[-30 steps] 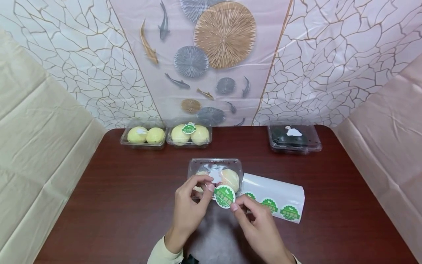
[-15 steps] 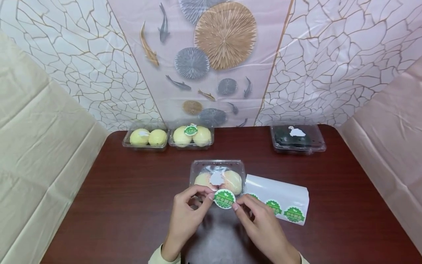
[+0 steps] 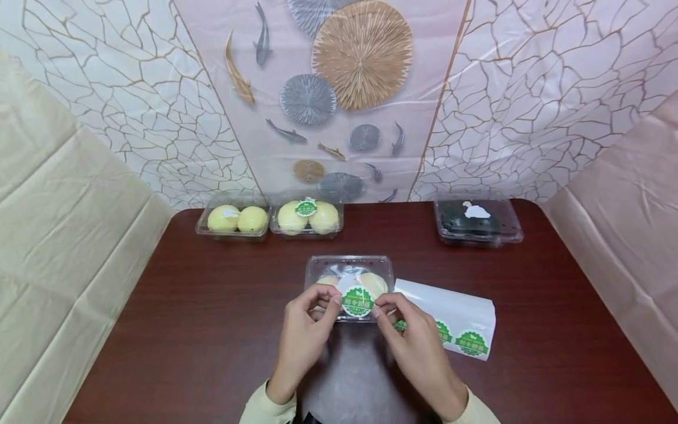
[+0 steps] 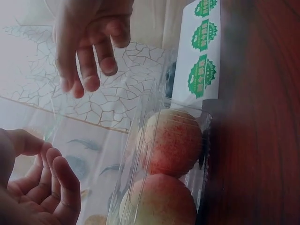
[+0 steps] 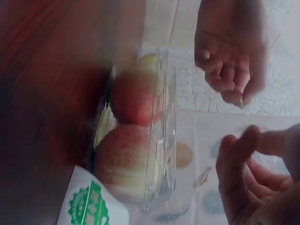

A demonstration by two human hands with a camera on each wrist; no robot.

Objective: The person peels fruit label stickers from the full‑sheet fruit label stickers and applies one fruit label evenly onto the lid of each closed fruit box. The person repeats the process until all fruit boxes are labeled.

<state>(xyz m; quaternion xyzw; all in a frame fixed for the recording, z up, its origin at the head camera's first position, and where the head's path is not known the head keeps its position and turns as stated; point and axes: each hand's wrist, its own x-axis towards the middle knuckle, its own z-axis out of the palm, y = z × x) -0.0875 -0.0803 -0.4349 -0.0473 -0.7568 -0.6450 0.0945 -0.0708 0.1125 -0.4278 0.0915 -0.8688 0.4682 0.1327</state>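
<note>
A round green-and-white sticker (image 3: 357, 301) is held at its two sides in the head view. My left hand (image 3: 311, 330) pinches its left edge between thumb and forefinger, and my right hand (image 3: 415, 338) pinches its right edge. The sticker overlaps the near part of a clear lidded fruit box (image 3: 346, 259) in that view. In the left wrist view two red-and-pale peaches (image 4: 172, 140) sit inside the box, below the level of both hands. A white patch (image 3: 348, 284) shows on the lid behind the sticker.
A white sticker sheet (image 3: 445, 300) with several green stickers lies right of the box, partly behind my right hand. At the back left stand two clear boxes of yellow fruit (image 3: 251, 219), (image 3: 323, 219). Another clear box (image 3: 503, 221) with dark contents is at the back right.
Both hands have moved the sticker away from the person and it now overlaps the box more. It was tilted a second ago and now looks level. The boxes stay put.
</note>
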